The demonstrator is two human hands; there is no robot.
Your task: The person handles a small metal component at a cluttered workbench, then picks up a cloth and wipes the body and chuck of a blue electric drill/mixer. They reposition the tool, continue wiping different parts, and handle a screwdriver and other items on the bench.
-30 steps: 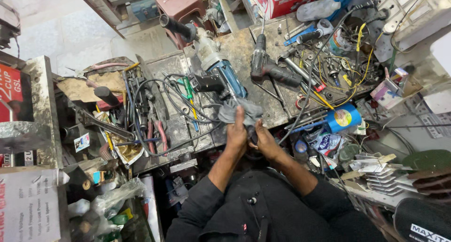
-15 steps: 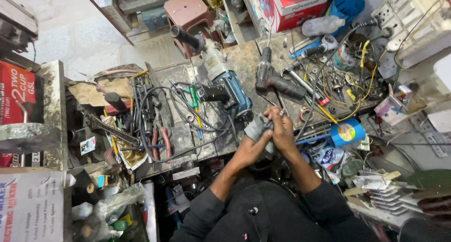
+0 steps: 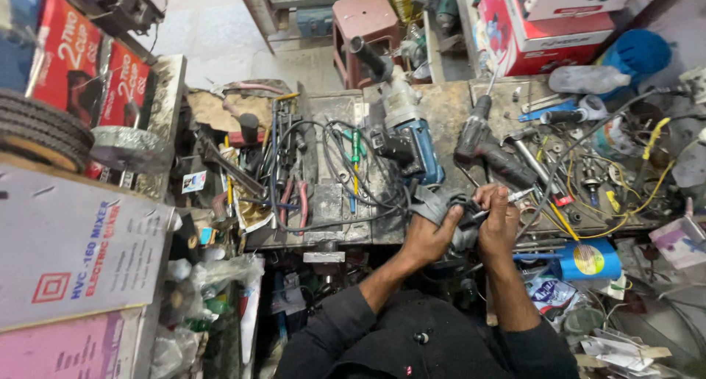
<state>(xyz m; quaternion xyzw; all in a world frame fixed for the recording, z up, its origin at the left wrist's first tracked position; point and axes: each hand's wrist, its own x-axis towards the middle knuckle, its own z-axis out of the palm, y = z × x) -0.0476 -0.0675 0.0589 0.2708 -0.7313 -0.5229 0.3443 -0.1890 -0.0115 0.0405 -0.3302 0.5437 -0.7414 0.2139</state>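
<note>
Both hands grip a grey power-tool body (image 3: pixel 448 213) at the near edge of a cluttered workbench (image 3: pixel 441 118).

The left hand (image 3: pixel 426 239) cradles it while the right hand (image 3: pixel 500 221) closes round it with a thin metal tool (image 3: pixel 507 199); the casing looks part-opened, with reassembly seemingly ahead. Just beyond lies a blue rotary hammer (image 3: pixel 408 140). Right of it stands a blue can with a yellow round label (image 3: pixel 585 258); far left, red cartons (image 3: pixel 95 74) and a white box (image 3: pixel 73 250).
</note>
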